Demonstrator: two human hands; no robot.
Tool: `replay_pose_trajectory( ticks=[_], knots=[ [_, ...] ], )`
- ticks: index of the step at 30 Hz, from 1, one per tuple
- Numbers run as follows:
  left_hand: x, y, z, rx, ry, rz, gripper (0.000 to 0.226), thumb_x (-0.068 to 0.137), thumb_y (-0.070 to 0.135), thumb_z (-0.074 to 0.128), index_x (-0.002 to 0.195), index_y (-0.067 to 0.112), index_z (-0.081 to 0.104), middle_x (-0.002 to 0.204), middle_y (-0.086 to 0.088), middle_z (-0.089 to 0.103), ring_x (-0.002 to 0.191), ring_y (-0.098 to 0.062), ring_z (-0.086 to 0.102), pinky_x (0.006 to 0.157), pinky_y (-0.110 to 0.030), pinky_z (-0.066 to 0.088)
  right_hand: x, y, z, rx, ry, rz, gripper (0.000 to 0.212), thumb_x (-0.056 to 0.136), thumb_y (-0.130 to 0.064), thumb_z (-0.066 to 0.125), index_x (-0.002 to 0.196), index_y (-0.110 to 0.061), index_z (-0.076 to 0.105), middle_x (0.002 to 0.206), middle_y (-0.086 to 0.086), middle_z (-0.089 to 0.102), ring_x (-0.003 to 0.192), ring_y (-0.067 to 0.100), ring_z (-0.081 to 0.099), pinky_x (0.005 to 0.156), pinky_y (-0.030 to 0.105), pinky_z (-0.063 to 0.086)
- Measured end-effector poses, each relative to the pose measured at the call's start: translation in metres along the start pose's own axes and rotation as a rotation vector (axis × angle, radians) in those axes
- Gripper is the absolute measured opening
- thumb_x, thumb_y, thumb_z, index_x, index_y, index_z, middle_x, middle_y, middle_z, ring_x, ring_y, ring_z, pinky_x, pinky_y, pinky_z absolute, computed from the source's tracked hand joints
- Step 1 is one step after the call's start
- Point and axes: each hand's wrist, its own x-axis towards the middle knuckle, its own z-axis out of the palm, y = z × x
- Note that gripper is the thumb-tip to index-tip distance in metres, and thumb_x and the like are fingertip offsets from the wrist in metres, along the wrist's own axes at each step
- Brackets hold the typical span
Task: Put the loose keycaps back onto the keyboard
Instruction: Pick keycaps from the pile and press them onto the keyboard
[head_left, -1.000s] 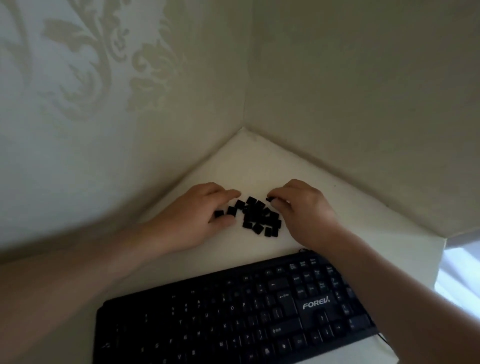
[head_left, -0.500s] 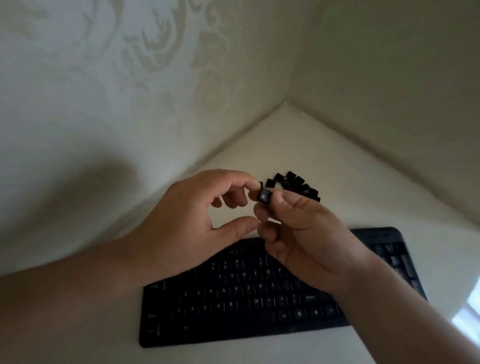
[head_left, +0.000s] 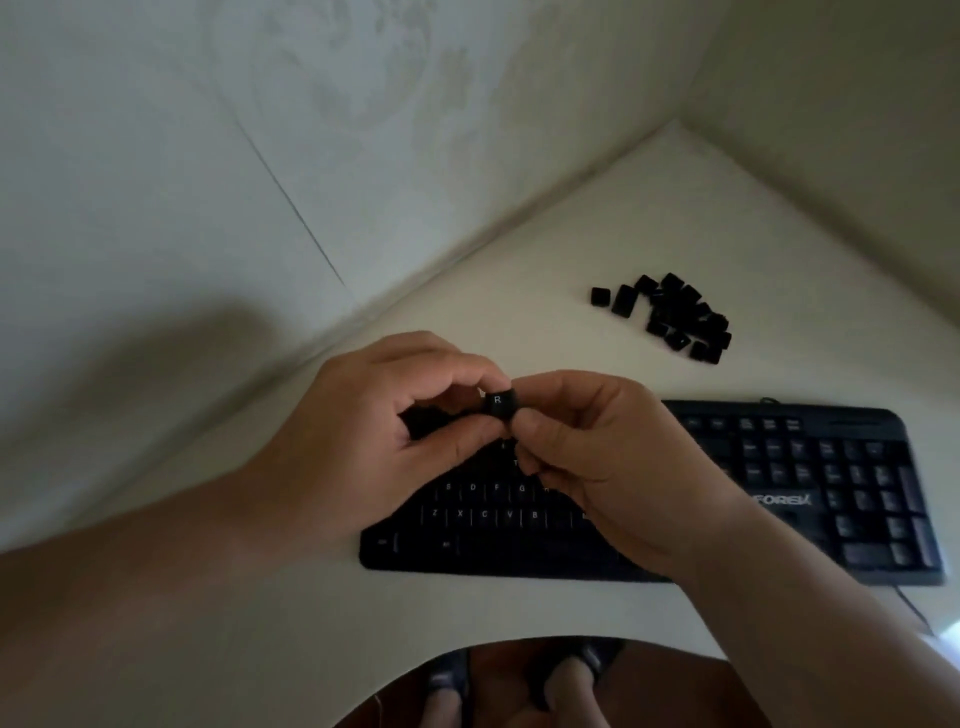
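Pale corner tabletop (head_left: 597, 218): R keycap (head_left: 497, 404) pinched, legend up, between left hand (head_left: 384, 431) and right hand (head_left: 602, 452) at frame centre, directly above keyboard (head_left: 810, 483) letter rows; loose keycaps (head_left: 675, 317) upper right.

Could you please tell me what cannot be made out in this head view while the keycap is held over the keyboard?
- Empty key seats: the left hand and right hand, pinching the R keycap, cover the upper letter rows of the keyboard.
- Legends in the pile of loose keycaps: too small and dark.
- Numpad legends: blurred.
- Cable: cut off towards the right edge.
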Motion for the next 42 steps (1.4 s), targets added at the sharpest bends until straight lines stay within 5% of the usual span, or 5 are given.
replay_pose_trajectory(
  ticks=[3,7,25,32,42],
  knots=[
    [-0.011,-0.007,0.000,0.017,-0.036,-0.087,0.026,0.091,0.042,0.069,0.116,0.037,0.074,0.095,0.029,0.070,0.091,0.006,0.068,0.079,-0.006,0.047,0.002,0.005,-0.001,-0.531,0.201,-0.328,0.028,0.091,-0.009,0.073,0.110,-0.030,0.075,0.089,-0.011,0.075,0.077,0.007,0.069,0.071,0.020,0.057],
    [-0.016,-0.016,0.002,-0.184,0.010,-0.336,0.025,0.087,0.030,0.076,0.106,0.046,0.073,0.093,0.027,0.076,0.085,0.005,0.072,0.076,-0.006,0.051,0.019,0.004,-0.004,-0.993,0.168,-0.807,0.018,0.094,-0.008,0.070,0.111,-0.011,0.078,0.100,-0.003,0.076,0.089,0.006,0.070,0.077,0.024,0.057],
    [-0.009,-0.003,0.004,-0.501,-0.142,-0.548,0.029,0.091,0.008,0.076,0.111,0.029,0.077,0.101,0.013,0.080,0.098,-0.005,0.076,0.095,-0.030,0.058,0.022,-0.011,-0.007,-1.257,0.059,-0.724,0.014,0.091,-0.028,0.067,0.089,-0.019,0.078,0.078,-0.005,0.070,0.070,0.014,0.064,0.057,0.035,0.054],
    [-0.031,-0.037,-0.001,0.350,-0.168,0.019,0.026,0.093,0.030,0.070,0.116,0.038,0.076,0.100,0.015,0.060,0.094,-0.010,0.052,0.084,-0.024,0.043,0.001,0.000,-0.049,-1.154,0.258,-0.480,0.015,0.083,-0.035,0.077,0.096,-0.028,0.079,0.089,-0.020,0.068,0.080,-0.004,0.063,0.068,0.020,0.057],
    [-0.051,-0.044,0.019,0.470,-0.206,0.176,0.040,0.098,0.047,0.059,0.136,0.034,0.066,0.104,0.001,0.049,0.100,-0.023,0.048,0.088,-0.049,0.047,0.004,0.040,-0.010,-1.174,0.179,-0.492,0.016,0.081,-0.033,0.081,0.097,-0.032,0.081,0.083,-0.013,0.063,0.079,0.013,0.057,0.062,0.038,0.056]
  ],
)
